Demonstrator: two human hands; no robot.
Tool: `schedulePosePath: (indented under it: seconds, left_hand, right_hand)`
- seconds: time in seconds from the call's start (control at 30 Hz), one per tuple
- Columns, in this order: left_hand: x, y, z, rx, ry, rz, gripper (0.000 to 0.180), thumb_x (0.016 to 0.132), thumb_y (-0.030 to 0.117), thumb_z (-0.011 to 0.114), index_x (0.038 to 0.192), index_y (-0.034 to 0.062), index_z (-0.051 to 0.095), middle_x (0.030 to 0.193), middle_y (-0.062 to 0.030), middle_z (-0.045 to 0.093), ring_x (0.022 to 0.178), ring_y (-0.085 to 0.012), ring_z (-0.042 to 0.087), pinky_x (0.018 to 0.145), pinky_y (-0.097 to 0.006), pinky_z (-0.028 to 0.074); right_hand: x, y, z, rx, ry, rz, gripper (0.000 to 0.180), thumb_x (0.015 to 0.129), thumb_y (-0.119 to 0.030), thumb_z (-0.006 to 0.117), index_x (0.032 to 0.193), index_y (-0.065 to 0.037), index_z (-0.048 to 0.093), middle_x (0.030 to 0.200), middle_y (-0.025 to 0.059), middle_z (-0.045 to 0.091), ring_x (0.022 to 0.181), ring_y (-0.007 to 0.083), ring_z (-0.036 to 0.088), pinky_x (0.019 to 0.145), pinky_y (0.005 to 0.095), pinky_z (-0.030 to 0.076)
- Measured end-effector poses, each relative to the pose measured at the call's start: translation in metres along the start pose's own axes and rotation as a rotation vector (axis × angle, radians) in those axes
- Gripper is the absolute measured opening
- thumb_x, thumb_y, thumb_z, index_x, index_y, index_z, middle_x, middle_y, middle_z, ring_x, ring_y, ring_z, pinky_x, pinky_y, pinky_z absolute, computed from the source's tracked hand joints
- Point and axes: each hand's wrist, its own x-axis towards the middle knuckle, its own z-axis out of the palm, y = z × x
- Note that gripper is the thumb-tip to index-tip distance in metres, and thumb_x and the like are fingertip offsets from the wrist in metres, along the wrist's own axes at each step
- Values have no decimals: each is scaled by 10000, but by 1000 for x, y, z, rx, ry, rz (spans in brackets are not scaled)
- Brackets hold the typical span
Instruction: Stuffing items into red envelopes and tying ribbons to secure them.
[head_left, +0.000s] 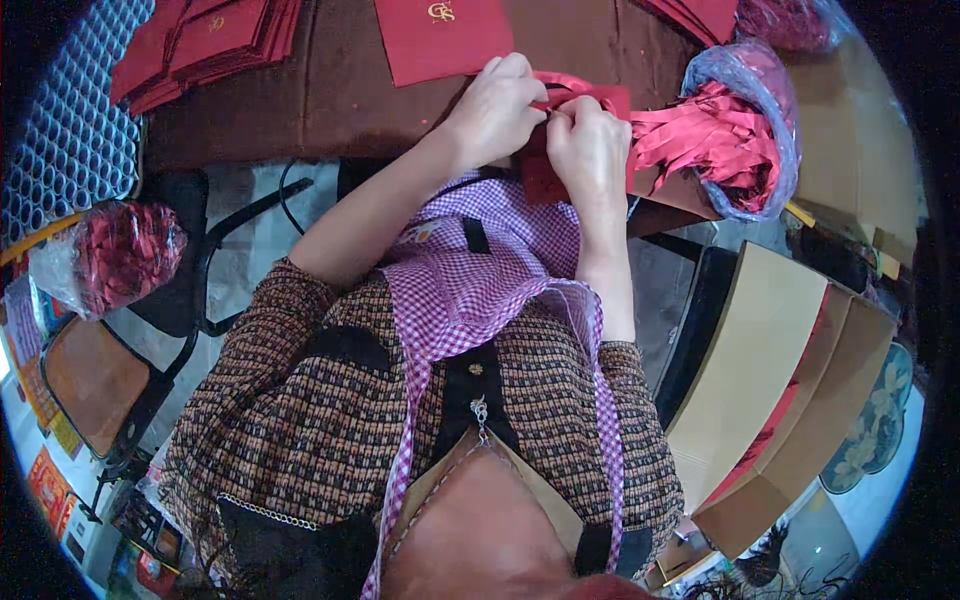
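Close together at the table's near edge, both my hands pinch at a red paper bag [545,180] with a glossy red ribbon [562,82] curving over its top. My left hand [500,115] is closed, its fingertips at the bag's upper edge beside the ribbon. My right hand [590,145] is closed too, gripping the bag from the right side. Exactly what lies between the fingertips is hidden. Just beyond my left hand, a flat red bag with a gold emblem [445,35] lies on the table. Loose red ribbons [710,140] spill from a clear plastic bag [785,130] right of my hands.
Stacked red bags [215,50] sit on the brown-covered table [330,115] at the far left. A plastic-wrapped red bundle [130,255] rests near a folding chair [100,385]. An open cardboard box [750,350] stands beside me on the right.
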Motion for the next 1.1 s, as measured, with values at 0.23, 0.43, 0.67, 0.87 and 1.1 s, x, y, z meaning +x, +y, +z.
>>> schedulePosePath:
  seconds: [0.23,0.43,0.67,0.87,1.1]
  left_hand:
    - [4,-15,-2,-41,-53,-37,223,729,100,688,921,3,631,906,-155,563,919,-308,561,817,-376,461]
    - [4,-15,-5,-11,-107,-66,220,746,93,676,942,8,623,903,-138,550,895,-285,572,808,-364,470]
    - [2,-12,-3,-42,-91,-107,215,747,86,677,940,10,622,911,-144,541,896,-293,564,805,-361,472]
    - [2,-10,3,-41,-26,-41,165,748,47,661,903,7,620,939,-142,539,921,-299,557,798,-352,474]
    - [1,-10,6,-87,9,-70,143,738,40,659,877,15,639,946,-143,537,927,-293,558,809,-344,474]
  right_hand:
    - [-5,3,2,110,42,43,129,766,-131,628,764,-2,644,700,189,647,685,345,648,660,439,504]
    - [-4,3,3,177,26,99,107,774,-130,603,735,-37,638,674,151,641,689,327,629,705,449,422]
    - [-2,2,5,85,-7,61,119,778,-132,617,763,-17,646,710,183,648,703,355,640,666,453,488]
    - [-2,-3,7,-27,65,-16,98,768,-115,605,743,-29,646,674,170,639,668,336,629,659,460,462]
    - [-5,-7,12,-98,119,-45,83,763,-120,625,728,-44,629,666,147,628,670,322,607,671,465,422]
